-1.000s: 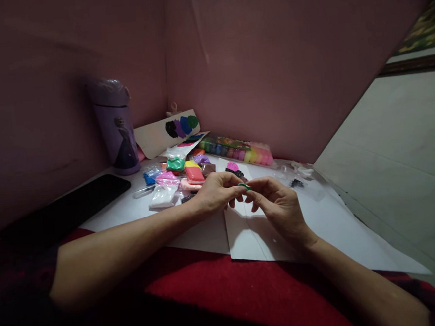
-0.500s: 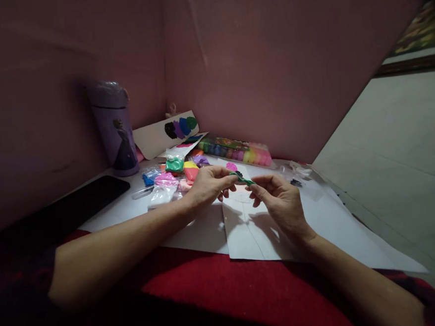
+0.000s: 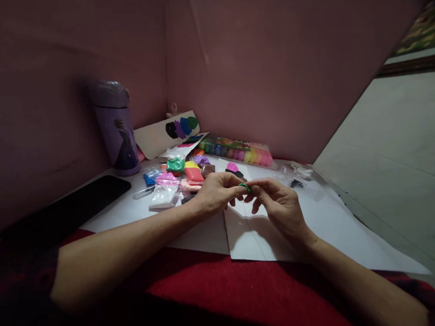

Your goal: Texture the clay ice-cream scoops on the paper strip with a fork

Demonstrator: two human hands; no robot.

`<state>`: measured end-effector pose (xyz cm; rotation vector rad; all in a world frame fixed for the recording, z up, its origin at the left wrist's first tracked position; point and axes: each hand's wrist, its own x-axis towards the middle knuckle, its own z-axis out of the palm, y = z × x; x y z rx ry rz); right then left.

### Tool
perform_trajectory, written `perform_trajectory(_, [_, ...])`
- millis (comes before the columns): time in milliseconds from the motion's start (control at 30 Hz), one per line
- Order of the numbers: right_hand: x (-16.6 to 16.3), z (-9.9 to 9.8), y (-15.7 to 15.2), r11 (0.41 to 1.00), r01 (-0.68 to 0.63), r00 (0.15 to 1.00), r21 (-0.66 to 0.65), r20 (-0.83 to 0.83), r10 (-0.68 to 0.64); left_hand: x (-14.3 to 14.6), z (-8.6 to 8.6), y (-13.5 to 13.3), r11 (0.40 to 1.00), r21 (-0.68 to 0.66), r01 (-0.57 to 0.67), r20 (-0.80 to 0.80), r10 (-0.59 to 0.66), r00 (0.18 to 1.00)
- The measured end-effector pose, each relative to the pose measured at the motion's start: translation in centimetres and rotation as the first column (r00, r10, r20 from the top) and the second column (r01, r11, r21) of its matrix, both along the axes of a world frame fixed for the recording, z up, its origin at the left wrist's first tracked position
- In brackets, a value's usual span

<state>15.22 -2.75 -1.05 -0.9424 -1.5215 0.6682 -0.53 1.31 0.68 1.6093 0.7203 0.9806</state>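
Between the fingertips of my left hand (image 3: pixel 221 190) and my right hand (image 3: pixel 277 198) is a small strand of green modelling clay (image 3: pixel 245 186), bent into a curve. Both hands pinch it, and their fingertips almost meet. They hover over a white sheet of paper (image 3: pixel 245 240) with a thin drawn line running down it. Past my fingers, a pink patch (image 3: pixel 232 167) and a black patch of clay (image 3: pixel 236 173) lie on the sheet's upper part. My fingers hide the middle of the paper.
Left of my hands lie several clay packets, among them a green packet (image 3: pixel 175 165) and a white packet (image 3: pixel 163 196). Behind are a tray of coloured clay (image 3: pixel 239 151) and a card with dark patches (image 3: pixel 152 137). A purple bottle (image 3: pixel 116 135) and a black phone (image 3: pixel 71 203) stand left.
My hands have come closer together and slightly lower. The green clay strand, stretched and twisted before, is now bent into a short curve between my fingertips.
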Motion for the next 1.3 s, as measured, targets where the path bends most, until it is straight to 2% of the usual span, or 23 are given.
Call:
perform_trajectory(233, [-0.03, 0.06, -0.13, 1.0, 0.004, 1.0, 0.018, 0.023, -0.004, -0.09, 0.1, -0.24, 0.998, -0.01, 0.065, 0.066, -0.064, 0.996])
perform_trajectory(400, [0.01, 0.17, -0.18, 0.999, 0.024, 0.999, 0.04, 0.033, -0.025, -0.26, 0.5, -0.42, 0.994, -0.007, 0.11, 0.055, -0.11, 0.992])
perform_trajectory(600, [-0.16, 0.36, -0.54, 0.995, 0.09, 0.992, 0.044, 0.081, -0.094, -0.07, 0.75, -0.38, 1.0, -0.01, -0.005, 0.035, 0.005, 0.999])
perform_trajectory(733, [0.04, 0.54, -0.22, 0.985, 0.165, 0.986, 0.046, 0.031, -0.166, -0.17, 0.8, -0.13, 0.995, -0.03, -0.092, 0.105, 0.095, 0.99])
perform_trajectory(833, [0.28, 0.48, 0.18, 0.987, 0.159, 0.987, 0.022, -0.001, -0.159, -0.42, 0.78, 0.12, 0.993, -0.019, -0.118, 0.159, 0.12, 0.98])
perform_trajectory(1033, [0.33, 0.28, 0.37, 0.992, 0.126, 0.991, -0.017, -0.041, -0.126, -0.31, 0.39, 0.01, 0.999, -0.033, -0.038, 0.145, 0.042, 0.989])
perform_trajectory(1300, [-0.02, 0.27, -0.1, 0.998, 0.07, 0.997, 0.001, 0.018, -0.07, 0.17, -0.18, -0.28, 0.998, -0.056, 0.039, 0.095, -0.033, 0.995])
